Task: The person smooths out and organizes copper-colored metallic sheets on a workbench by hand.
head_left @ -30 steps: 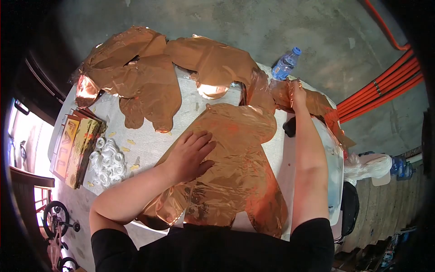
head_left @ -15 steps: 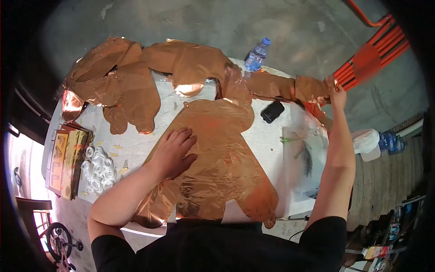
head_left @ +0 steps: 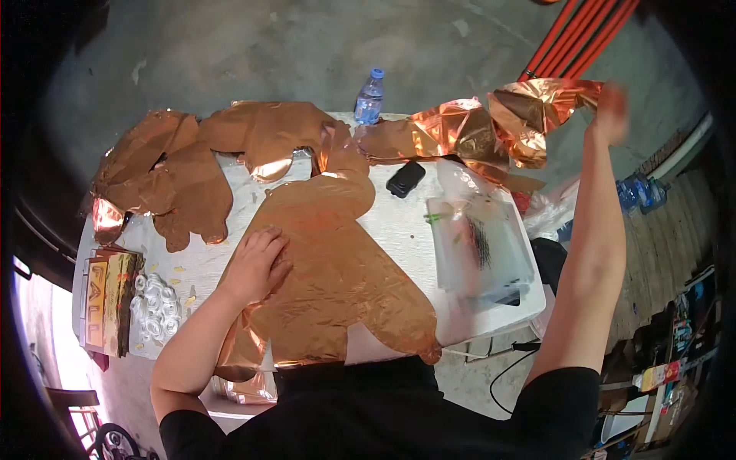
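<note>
A large, flat copper-coloured foil shape (head_left: pixel 330 268) lies across the white table (head_left: pixel 395 230), with more foil pieces (head_left: pixel 188 184) joined or overlapping along the far side. My left hand (head_left: pixel 261 264) rests flat on the big shape's left part, fingers apart. At the far right, my right hand (head_left: pixel 609 115) is raised beyond the table edge, its fingers closed on the end of a crumpled, shiny foil strip (head_left: pixel 529 115). That hand is blurred. The strip runs back left over the table.
A water bottle (head_left: pixel 369 97) and a black object (head_left: pixel 405 179) stand or lie near the far edge. Clear plastic sheets (head_left: pixel 483 245) lie right. Packets (head_left: pixel 111 303) and white rolls (head_left: pixel 156 307) are left. Orange-red poles (head_left: pixel 583 38) are beyond the table.
My right hand has moved outward and up with the foil end, and the strip has lifted and crumpled. The view has shifted; my left hand still rests on the large shape.
</note>
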Action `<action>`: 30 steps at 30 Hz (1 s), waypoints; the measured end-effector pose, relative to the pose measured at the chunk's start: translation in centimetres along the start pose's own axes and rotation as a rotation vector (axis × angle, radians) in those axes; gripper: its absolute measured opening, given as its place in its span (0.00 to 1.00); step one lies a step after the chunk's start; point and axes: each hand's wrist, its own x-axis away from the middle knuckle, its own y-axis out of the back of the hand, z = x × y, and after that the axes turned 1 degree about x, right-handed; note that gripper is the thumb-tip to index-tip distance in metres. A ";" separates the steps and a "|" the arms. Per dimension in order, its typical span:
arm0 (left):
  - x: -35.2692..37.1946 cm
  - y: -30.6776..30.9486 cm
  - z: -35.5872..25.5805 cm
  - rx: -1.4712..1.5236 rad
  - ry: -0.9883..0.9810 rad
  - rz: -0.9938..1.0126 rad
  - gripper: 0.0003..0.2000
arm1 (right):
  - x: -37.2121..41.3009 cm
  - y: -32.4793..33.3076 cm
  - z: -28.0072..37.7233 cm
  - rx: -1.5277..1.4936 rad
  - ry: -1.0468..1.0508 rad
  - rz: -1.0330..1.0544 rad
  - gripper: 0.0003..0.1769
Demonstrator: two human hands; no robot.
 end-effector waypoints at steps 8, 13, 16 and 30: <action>0.1 -0.2 0.0 -0.001 -0.006 -0.010 0.22 | -2.2 0.2 2.8 -0.235 -0.232 -0.234 0.15; 0.2 -0.4 0.2 -0.007 -0.006 -0.027 0.22 | -3.6 0.4 5.1 -0.188 -0.172 -0.318 0.17; 0.2 -0.3 0.1 -0.002 0.010 -0.009 0.22 | -4.5 0.7 7.5 -0.343 -0.146 -0.351 0.17; 0.4 -1.3 0.7 -0.008 -0.012 -0.090 0.20 | 6.2 -4.9 12.7 -0.375 0.148 0.714 0.14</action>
